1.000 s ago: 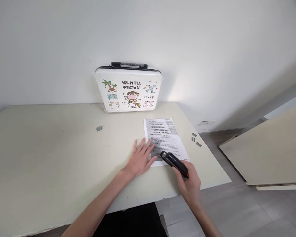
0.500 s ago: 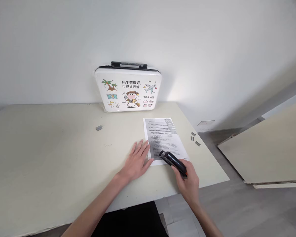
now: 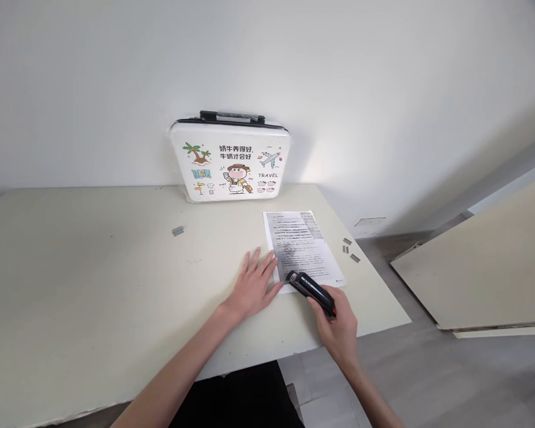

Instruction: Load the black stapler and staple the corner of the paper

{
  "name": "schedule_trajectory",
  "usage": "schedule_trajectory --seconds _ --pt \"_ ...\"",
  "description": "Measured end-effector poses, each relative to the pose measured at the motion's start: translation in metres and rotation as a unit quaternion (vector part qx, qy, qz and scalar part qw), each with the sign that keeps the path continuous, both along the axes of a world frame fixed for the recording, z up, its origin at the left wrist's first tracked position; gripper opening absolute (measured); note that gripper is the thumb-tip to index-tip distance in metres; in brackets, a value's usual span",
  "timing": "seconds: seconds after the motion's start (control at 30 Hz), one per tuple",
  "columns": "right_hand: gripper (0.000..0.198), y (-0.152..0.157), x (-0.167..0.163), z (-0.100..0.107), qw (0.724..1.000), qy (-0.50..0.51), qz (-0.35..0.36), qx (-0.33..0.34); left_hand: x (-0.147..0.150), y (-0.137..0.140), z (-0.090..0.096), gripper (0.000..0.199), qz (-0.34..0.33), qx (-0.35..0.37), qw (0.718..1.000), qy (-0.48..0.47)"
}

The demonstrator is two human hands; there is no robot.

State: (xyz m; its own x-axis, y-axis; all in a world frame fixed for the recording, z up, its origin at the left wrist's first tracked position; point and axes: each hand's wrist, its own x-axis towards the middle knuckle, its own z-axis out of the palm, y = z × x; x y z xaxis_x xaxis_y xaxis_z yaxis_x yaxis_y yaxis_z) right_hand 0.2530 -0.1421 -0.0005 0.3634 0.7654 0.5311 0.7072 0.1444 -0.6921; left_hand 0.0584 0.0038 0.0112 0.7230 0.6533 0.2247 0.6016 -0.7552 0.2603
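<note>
Printed paper (image 3: 303, 246) lies near the right end of the pale table, its text facing up. My left hand (image 3: 252, 285) rests flat with fingers spread, the fingertips at the paper's left edge. In my right hand (image 3: 340, 318) is a black stapler (image 3: 312, 291), gripped around its rear end. The stapler's front end points up and left over the lower left part of the paper, close to my left thumb. Whether its jaws have paper between them, I cannot tell.
A white travel case (image 3: 232, 160) with cartoon prints stands against the wall at the back. Grey staple strips (image 3: 178, 230) lie left of the paper, and several more staple strips (image 3: 355, 258) lie to its right. The table (image 3: 93, 285) ends in a slanted edge at right.
The paper has shifted slightly to the right and away from me, and my left hand has moved with it. The stapler stays nearly in place, so its front end is nearer the paper's lower left edge.
</note>
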Motion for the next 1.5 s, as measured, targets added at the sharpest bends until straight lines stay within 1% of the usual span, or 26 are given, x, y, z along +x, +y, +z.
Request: schedule_trajectory --seconds 0.1,0.2,0.27,0.37,0.43,0.53,0.63,0.77,0.87,0.93,1.0,1.1,1.2,1.33,1.5 --pt "0.023 0.000 0.000 0.000 1.000 0.000 0.002 -0.002 0.004 0.001 0.001 0.063 0.002 -0.024 1.000 -0.014" --pt "0.024 -0.001 0.001 0.004 1.000 0.009 0.000 -0.019 -0.005 0.000 0.004 0.063 0.000 -0.059 0.997 -0.041" --pt "0.023 -0.001 0.001 0.007 0.999 0.019 0.009 -0.034 -0.020 -0.002 0.007 0.064 0.004 -0.091 0.994 -0.066" --pt "0.021 0.003 -0.006 0.014 0.996 0.050 0.050 -0.062 -0.053 -0.008 0.014 0.063 0.027 -0.146 0.982 -0.116" --pt "0.021 0.009 -0.017 0.018 0.990 0.071 0.091 -0.083 -0.078 -0.015 0.020 0.060 0.060 -0.182 0.969 -0.154" --pt "0.020 0.023 -0.042 0.022 0.977 0.073 0.165 -0.115 -0.114 -0.027 0.029 0.056 0.132 -0.224 0.944 -0.203" --pt "0.018 0.040 -0.072 0.025 0.959 0.072 0.232 -0.143 -0.143 -0.041 0.037 0.052 0.200 -0.235 0.920 -0.240" --pt "0.016 0.062 -0.105 0.032 0.940 0.092 0.284 -0.164 -0.166 -0.059 0.042 0.049 0.252 -0.234 0.890 -0.300" --pt "0.020 0.070 -0.114 0.038 0.933 0.099 0.300 -0.174 -0.173 -0.066 0.043 0.049 0.279 -0.238 0.868 -0.334" --pt "0.023 0.070 -0.114 0.041 0.929 0.109 0.306 -0.177 -0.174 -0.067 0.043 0.049 0.291 -0.244 0.856 -0.350" --pt "0.026 0.066 -0.112 0.043 0.931 0.127 0.298 -0.170 -0.173 -0.068 0.043 0.050 0.295 -0.251 0.846 -0.366" --pt "0.038 0.061 -0.111 0.038 0.945 0.145 0.257 -0.137 -0.171 -0.068 0.043 0.049 0.293 -0.259 0.835 -0.387" --pt "0.037 0.059 -0.113 0.028 0.956 0.144 0.229 -0.113 -0.169 -0.069 0.043 0.047 0.304 -0.261 0.822 -0.404" --pt "0.036 0.059 -0.116 0.021 0.959 0.137 0.225 -0.107 -0.168 -0.073 0.044 0.044 0.327 -0.243 0.806 -0.430" --pt "0.036 0.057 -0.115 0.019 0.958 0.132 0.224 -0.118 -0.169 -0.076 0.043 0.044 0.345 -0.224 0.800 -0.438"
